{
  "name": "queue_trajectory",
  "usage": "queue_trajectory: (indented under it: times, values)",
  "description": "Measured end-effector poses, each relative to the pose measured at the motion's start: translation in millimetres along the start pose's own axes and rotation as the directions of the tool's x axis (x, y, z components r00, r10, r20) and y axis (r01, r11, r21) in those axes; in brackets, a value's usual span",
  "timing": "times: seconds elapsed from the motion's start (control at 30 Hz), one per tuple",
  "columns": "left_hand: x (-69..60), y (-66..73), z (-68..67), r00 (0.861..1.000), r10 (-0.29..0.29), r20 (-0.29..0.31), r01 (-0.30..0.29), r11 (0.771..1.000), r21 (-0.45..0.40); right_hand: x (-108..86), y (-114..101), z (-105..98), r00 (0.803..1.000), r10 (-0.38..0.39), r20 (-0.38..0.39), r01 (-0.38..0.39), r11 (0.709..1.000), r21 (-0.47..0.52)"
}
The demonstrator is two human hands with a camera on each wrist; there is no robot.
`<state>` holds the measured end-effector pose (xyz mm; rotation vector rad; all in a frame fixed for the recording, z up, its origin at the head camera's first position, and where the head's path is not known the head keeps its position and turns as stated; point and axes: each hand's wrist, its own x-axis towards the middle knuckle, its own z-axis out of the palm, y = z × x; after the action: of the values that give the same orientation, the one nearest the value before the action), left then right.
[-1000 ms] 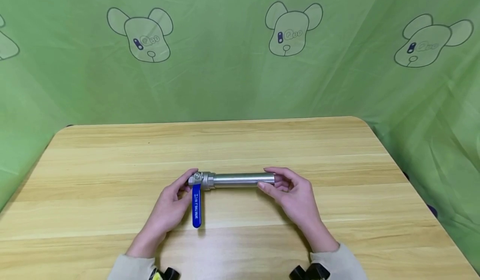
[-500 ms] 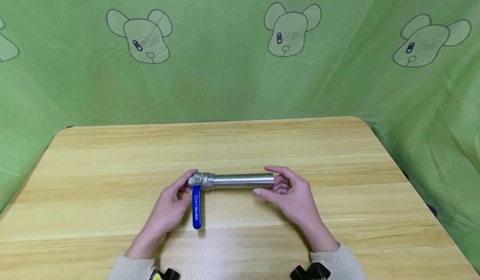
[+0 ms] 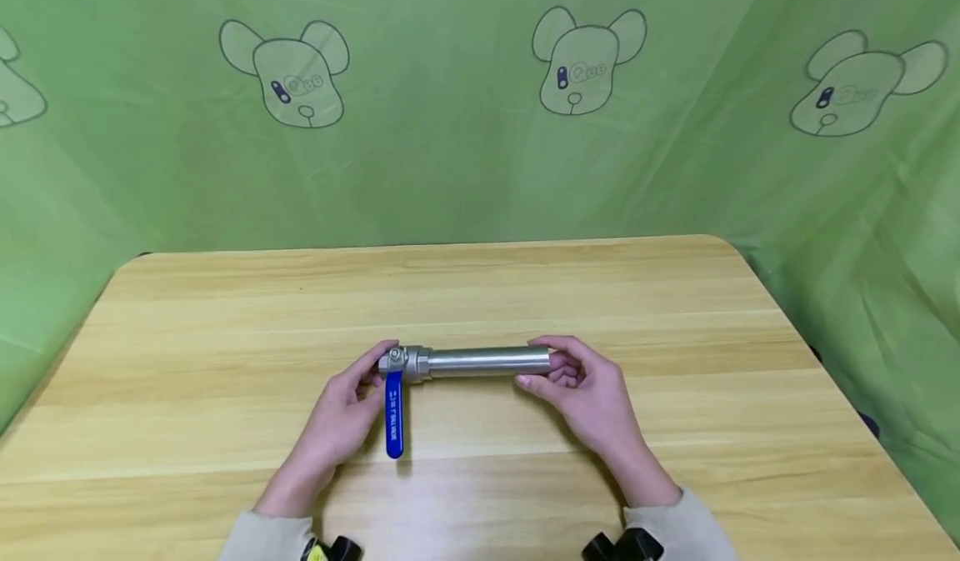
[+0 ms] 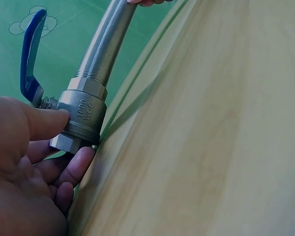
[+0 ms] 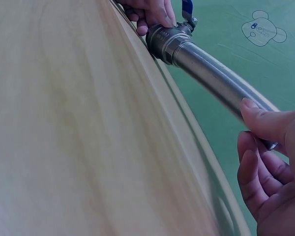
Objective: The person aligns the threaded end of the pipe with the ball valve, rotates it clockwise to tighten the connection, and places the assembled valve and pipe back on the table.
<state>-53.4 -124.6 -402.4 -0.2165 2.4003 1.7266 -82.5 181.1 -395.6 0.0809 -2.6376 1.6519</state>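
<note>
In the head view, a steel ball valve (image 3: 407, 363) with a blue lever handle (image 3: 394, 415) is joined to a straight metal pipe (image 3: 487, 362). The pipe runs to the right, and the lever points toward me. My left hand (image 3: 341, 415) holds the valve body at its left end, thumb against the side in the left wrist view. At the pipe's free end my right hand (image 3: 596, 394) has its thumb and fingers around the metal. The right wrist view shows that thumb (image 5: 263, 120) lying along the pipe. Fingers partly hide both ends.
A light wood-grain table (image 3: 225, 319) with rounded far corners lies beneath the hands. Behind it and at the sides hangs a green curtain (image 3: 450, 169) printed with bear heads. Black wrist devices (image 3: 624, 544) sit at both sleeves.
My right thumb lifted slightly off the pipe half a second ago and now lies against it again. The left hand, valve and lever look nearly unmoved.
</note>
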Motion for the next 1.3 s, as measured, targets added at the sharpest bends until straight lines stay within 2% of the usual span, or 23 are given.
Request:
queue_trajectory:
  times: [0.33,0.87,1.3]
  values:
    - [0.4,0.0,0.1,1.000,-0.005,0.002,0.005,1.000,0.008,0.9,3.0,0.4,0.996,-0.087,-0.034,0.088,0.996,0.007]
    - [3.8,1.6,-0.1,1.000,0.017,0.017,-0.017,1.000,0.008,-1.1,-0.1,-0.4,0.997,-0.077,-0.029,0.079,0.996,0.042]
    - [1.3,-1.3,0.5,1.000,0.013,0.011,-0.013,1.000,0.006,-2.3,0.8,1.3,0.997,-0.069,-0.028,0.070,0.997,0.045]
